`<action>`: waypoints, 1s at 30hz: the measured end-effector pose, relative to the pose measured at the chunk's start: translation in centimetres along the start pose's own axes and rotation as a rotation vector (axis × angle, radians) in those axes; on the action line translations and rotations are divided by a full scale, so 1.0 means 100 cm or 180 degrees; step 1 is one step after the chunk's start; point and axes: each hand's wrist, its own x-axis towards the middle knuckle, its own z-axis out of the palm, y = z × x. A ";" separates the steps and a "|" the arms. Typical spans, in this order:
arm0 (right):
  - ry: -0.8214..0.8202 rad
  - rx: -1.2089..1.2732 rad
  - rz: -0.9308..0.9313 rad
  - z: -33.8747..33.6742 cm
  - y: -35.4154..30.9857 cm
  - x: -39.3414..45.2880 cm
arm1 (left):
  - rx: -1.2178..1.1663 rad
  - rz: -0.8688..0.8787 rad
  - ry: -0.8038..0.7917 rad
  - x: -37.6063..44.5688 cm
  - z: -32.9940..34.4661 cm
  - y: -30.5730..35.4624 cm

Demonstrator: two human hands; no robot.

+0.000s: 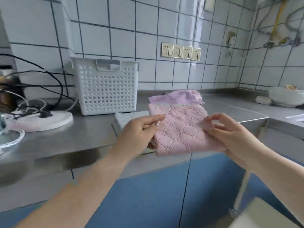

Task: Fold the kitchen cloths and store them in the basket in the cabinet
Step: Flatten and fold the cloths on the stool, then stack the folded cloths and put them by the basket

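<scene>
A person's left hand [139, 129] and right hand [230, 134] each pinch a side edge of a folded pink quilted cloth [179, 130], held just above the front edge of the steel surface [74, 137]. A crumpled lilac cloth [176, 96] lies at 12 o'clock from it. A white perforated plastic basket [105, 86] stands at 10 o'clock.

White cloth [130, 116] half hidden behind left hand [139, 132].

my left hand [139, 132] at nine o'clock, fingers pinched, forearm running down to seven, my right hand [230, 134] at three o'clock, thumb and fingers curled, forearm toward four
</scene>
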 end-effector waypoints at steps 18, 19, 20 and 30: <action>-0.0149 -0.1439 -0.0144 0.115 0.020 0.149 | 0.0685 -0.1259 0.0067 0.085 -0.107 -0.049; -0.0171 -0.1462 -0.0103 0.114 0.022 0.151 | 0.0741 -0.1253 0.0048 0.085 -0.106 -0.052; -0.0198 -0.1462 -0.0068 0.112 0.025 0.152 | 0.0800 -0.1251 0.0024 0.085 -0.106 -0.054; -0.0029 -0.2563 -0.1112 0.120 -0.014 0.153 | 0.2796 0.0129 -0.0084 0.108 -0.115 -0.023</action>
